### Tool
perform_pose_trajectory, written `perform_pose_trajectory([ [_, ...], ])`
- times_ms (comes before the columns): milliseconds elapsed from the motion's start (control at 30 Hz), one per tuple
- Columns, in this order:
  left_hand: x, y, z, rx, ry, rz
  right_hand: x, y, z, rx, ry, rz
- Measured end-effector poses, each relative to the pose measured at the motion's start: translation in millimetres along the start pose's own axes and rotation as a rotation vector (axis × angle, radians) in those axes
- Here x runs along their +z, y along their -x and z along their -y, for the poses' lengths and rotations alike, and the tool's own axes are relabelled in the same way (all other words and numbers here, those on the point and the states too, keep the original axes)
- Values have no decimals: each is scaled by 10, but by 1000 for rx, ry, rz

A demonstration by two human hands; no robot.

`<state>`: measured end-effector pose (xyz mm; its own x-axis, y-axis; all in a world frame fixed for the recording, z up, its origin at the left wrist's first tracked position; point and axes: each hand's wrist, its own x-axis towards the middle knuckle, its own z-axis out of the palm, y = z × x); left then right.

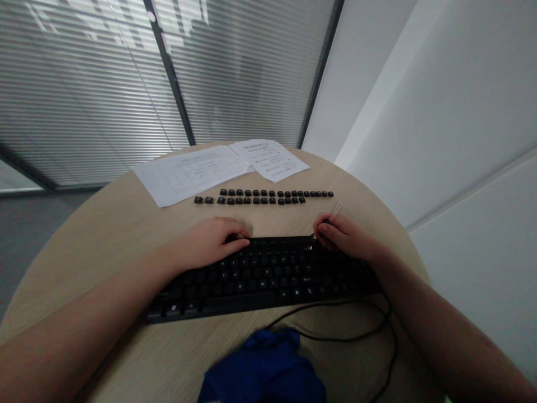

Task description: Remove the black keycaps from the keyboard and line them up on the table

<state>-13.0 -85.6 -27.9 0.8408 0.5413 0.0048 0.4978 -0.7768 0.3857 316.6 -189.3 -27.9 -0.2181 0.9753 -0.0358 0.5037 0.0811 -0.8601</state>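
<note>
Keyboard (268, 274) on round table (104, 240), right hand (338, 230) pinching a thin wire tool (314, 239) over its far side, left hand (213, 238) on far edge, can't tell if gripping, two keycap rows (263, 200) beyond, then papers (188, 170).

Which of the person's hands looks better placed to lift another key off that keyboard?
Probably the right hand: it holds a thin wire tool whose end is down at the keyboard. The left hand rests at the keyboard's far edge, with no tool visible in it.
</note>
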Motion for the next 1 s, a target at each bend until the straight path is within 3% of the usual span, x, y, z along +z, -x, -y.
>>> perform_pose_trajectory([
  [267, 25, -5, 37, -13, 6, -2, -5, 18, 35, -25, -30, 87],
  [533, 13, -10, 14, -22, 35, -4, -10, 69, 150, -112, 203, 154],
  [867, 11, -9, 12, -13, 65, -43, 137, 6, 151, -309, 370, 45],
  [1000, 9, -7, 13, -19, 44, -22, 183, 2, 101, -331, 335, -31],
])
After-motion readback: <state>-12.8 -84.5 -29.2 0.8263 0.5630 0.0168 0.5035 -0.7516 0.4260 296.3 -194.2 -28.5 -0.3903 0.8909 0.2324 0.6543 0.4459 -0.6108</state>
